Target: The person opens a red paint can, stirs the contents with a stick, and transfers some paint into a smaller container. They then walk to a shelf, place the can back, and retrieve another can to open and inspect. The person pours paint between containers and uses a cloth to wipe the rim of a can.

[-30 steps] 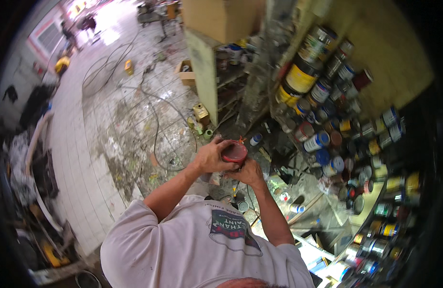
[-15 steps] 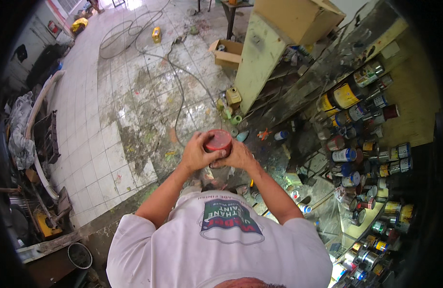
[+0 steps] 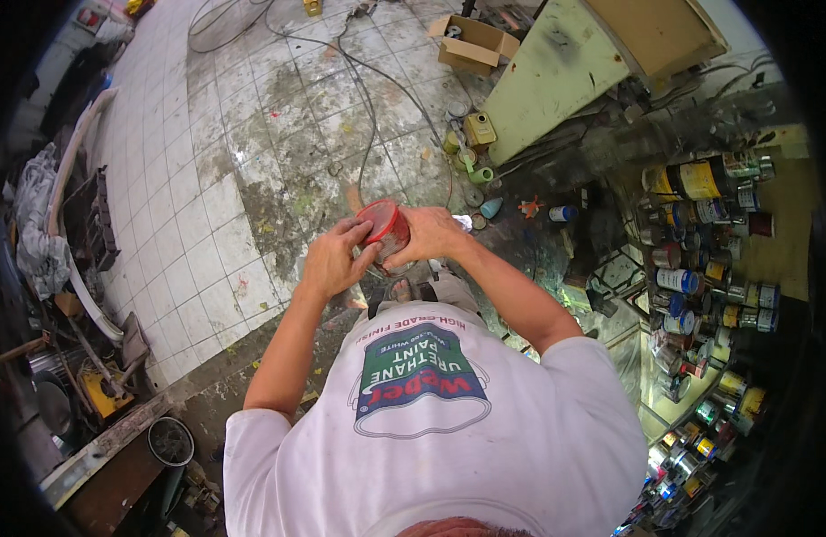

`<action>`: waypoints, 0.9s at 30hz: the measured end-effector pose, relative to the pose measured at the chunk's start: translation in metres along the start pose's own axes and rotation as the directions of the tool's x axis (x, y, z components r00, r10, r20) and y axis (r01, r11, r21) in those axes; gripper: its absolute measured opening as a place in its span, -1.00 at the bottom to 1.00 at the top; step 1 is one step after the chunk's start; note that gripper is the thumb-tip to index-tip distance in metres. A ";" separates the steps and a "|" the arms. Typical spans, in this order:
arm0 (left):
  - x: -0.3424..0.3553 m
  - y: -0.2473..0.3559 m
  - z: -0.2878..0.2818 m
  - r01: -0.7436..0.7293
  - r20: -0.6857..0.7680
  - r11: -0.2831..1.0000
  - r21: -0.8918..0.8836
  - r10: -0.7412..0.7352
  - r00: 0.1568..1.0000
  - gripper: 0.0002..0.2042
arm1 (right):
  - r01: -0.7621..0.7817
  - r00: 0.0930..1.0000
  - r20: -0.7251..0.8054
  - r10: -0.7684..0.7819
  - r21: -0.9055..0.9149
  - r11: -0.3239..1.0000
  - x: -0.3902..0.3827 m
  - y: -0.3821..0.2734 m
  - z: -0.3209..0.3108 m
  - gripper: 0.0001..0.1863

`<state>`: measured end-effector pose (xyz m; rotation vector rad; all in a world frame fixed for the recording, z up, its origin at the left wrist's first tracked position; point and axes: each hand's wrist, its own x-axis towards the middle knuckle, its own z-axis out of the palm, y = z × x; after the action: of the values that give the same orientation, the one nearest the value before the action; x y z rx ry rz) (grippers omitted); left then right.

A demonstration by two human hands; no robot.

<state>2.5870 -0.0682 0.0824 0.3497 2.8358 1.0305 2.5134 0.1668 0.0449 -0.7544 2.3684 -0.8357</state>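
Note:
A round container (image 3: pixel 390 241) with a red lid (image 3: pixel 378 215) is held between both hands in front of my white shirt. My left hand (image 3: pixel 339 258) has its fingers curled on the lid and side from the left. My right hand (image 3: pixel 428 234) grips the container from the right, its thumb low on the body. The container looks slightly tilted, and its underside is hidden. Beyond it on the floor stand green and tan small cans (image 3: pixel 478 131), with a light blue item (image 3: pixel 491 207) nearby.
Many paint cans (image 3: pixel 699 180) crowd the right side beside a pale green panel (image 3: pixel 556 67) and an open cardboard box (image 3: pixel 473 46). Hoses (image 3: pixel 365 121) cross the stained tile floor (image 3: pixel 207 268). At left lie long curved parts (image 3: pixel 64 188), grey plastic sheeting (image 3: pixel 42 228) and a round bucket (image 3: pixel 171 441).
The view has swung, showing more floor and shirt. Both hands, still round the red-lidded container, appear higher and further left in the picture, with my left fingers shifted on the lid.

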 end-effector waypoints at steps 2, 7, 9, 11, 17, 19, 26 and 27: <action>0.003 -0.005 -0.014 -0.056 0.062 0.985 0.161 0.046 0.997 -0.60 | 0.058 0.998 0.016 -0.057 -0.048 0.997 0.024 -0.001 0.002 0.01; 0.036 -0.008 -0.044 -0.060 0.160 0.920 0.387 -0.003 0.987 -0.78 | 0.144 0.987 0.108 -0.119 -0.268 0.953 0.089 -0.008 -0.018 -0.02; 0.059 -0.020 -0.046 -0.026 0.068 0.915 0.403 -0.002 0.998 -0.83 | 0.172 0.983 0.110 -0.148 -0.254 0.952 0.113 -0.013 -0.042 -0.01; 0.088 -0.032 -0.049 -0.002 0.018 0.915 0.404 -0.006 1.000 -0.84 | 0.188 0.979 0.124 -0.161 -0.253 0.949 0.144 -0.003 -0.058 0.01; 0.197 -0.079 -0.102 0.044 -0.125 0.971 0.237 -0.014 0.992 -0.80 | 0.324 0.945 0.067 -0.319 -0.301 0.897 0.236 0.047 -0.125 -0.04; 0.234 -0.109 -0.113 0.171 -0.202 0.966 -0.192 -0.210 0.957 -0.77 | 0.423 0.901 0.022 -0.434 -0.269 0.865 0.266 0.065 -0.154 -0.06; 0.377 -0.157 -0.150 0.206 -0.210 0.588 -0.783 -0.561 0.801 -0.77 | 0.499 0.831 -0.132 -0.541 -0.254 0.829 0.346 0.103 -0.264 -0.03; 0.397 -0.167 -0.153 0.160 -0.229 0.532 -0.831 -0.591 0.773 -0.77 | 0.548 0.782 -0.182 -0.596 -0.252 0.797 0.356 0.110 -0.277 -0.03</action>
<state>2.1458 -0.1880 0.0846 -0.7220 2.2147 2.2990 2.0523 0.1193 0.0591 -1.5963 2.4857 -1.0046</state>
